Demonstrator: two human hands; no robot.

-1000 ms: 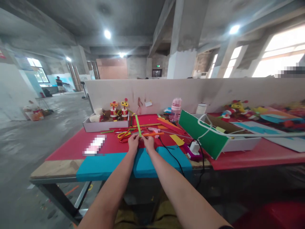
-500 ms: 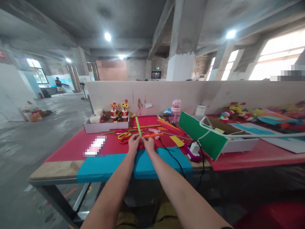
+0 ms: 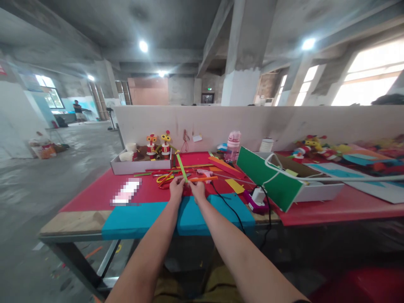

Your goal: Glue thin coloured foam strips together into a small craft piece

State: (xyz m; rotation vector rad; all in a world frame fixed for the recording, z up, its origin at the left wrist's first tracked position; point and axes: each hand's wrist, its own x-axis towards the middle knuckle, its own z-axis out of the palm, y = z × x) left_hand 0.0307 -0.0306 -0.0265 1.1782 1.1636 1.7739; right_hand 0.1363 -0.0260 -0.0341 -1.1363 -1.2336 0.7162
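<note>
My left hand [image 3: 177, 187] and my right hand [image 3: 197, 190] meet above the red table covering, fingers pinched close together. Between them they grip the near end of a light green strip [image 3: 181, 165], which slants up and away to the left. An orange strip [image 3: 208, 179] lies just beyond my right hand. Scissors with yellow handles [image 3: 162, 179] rest to the left of my left hand. A pink glue gun [image 3: 204, 173] is behind my hands, with a black cord [image 3: 227, 204]. Under my wrists lies blue sheet material [image 3: 139, 221] along the table edge.
At the back left, a white box [image 3: 142, 167] holds cups and two red-and-yellow toy figures [image 3: 166, 145]. A purple power strip [image 3: 257, 204] with a white plug sits to the right, beside a green board [image 3: 268, 179]. A pink bottle [image 3: 234, 145] stands against the partition [image 3: 202, 120].
The green strip leans slightly further left. Both hands keep their pinch on it and have barely moved.
</note>
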